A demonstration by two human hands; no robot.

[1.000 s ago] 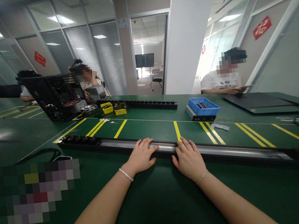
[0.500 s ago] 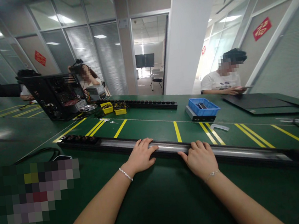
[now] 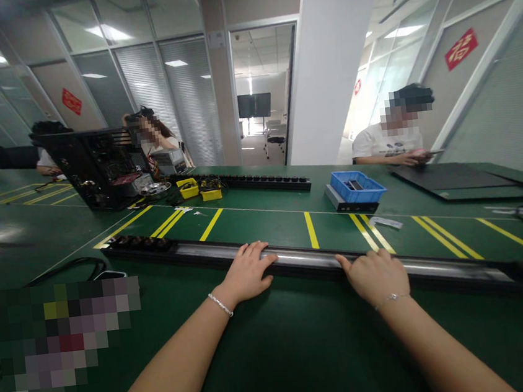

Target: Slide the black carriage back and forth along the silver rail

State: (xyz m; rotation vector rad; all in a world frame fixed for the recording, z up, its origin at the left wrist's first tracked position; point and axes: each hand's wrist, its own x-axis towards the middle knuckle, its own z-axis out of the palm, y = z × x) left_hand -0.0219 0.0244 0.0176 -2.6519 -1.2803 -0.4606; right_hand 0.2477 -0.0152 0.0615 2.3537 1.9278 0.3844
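Observation:
A long black power strip with a silver face [image 3: 305, 259] lies across the green table [image 3: 268, 345], running from left to far right. My left hand [image 3: 246, 273] lies on top of it near its middle, fingers draped over its far edge. My right hand [image 3: 376, 274] sits further right on the same strip, fingers curled over its top. Both wrists wear thin bracelets. Round sockets show at the strip's left end [image 3: 138, 241].
A second black power strip [image 3: 260, 182], two small yellow bins [image 3: 187, 188], a blue bin [image 3: 358, 187] and an open computer case [image 3: 100, 169] stand at the back. A black cable [image 3: 70, 266] loops at left. One person [image 3: 389, 142] sits opposite at right, another [image 3: 157, 138] behind the case.
My right hand has slid to the right along the strip, away from my left hand. The left hand and the strip have stayed where they were.

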